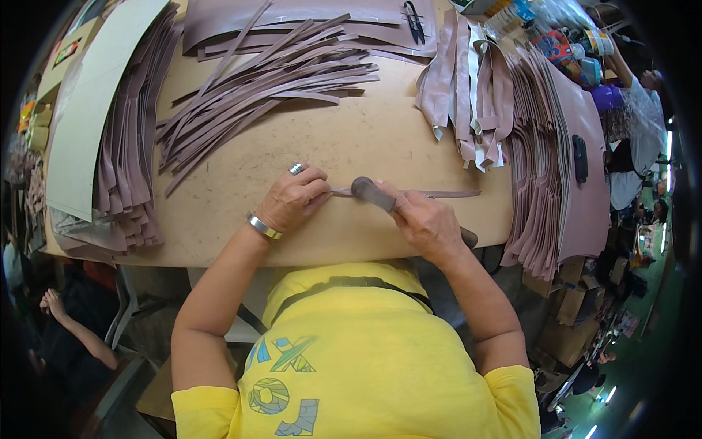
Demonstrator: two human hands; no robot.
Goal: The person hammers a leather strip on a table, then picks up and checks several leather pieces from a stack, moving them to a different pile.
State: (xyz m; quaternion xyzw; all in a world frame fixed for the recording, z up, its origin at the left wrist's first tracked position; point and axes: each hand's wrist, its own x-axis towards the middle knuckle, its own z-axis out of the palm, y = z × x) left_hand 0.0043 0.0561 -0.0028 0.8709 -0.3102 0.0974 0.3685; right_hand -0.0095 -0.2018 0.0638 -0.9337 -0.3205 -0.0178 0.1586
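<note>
A narrow mauve leather-like strip (457, 194) lies across the tabletop in front of me. My left hand (296, 196), with a ring and a metal bracelet, pinches its left part between closed fingers. Wrapped round a hammer is my right hand (428, 218), close behind the tool's head. The hammer (374, 194) has a round dark face over the strip, just right of my left fingers; whether it touches the strip I cannot tell. Its handle end sticks out past my palm. Beyond my hands, a loose heap of similar strips (270, 91) fans across the table.
Stacked mauve panels (131, 139) stand at the left, under a pale board (102, 110). Another panel stack (541, 161) is at the right, with a dark object (580, 159) on it. Wider pieces (468, 80) lie beside it. Small black snips (414, 22) rest on far sheets.
</note>
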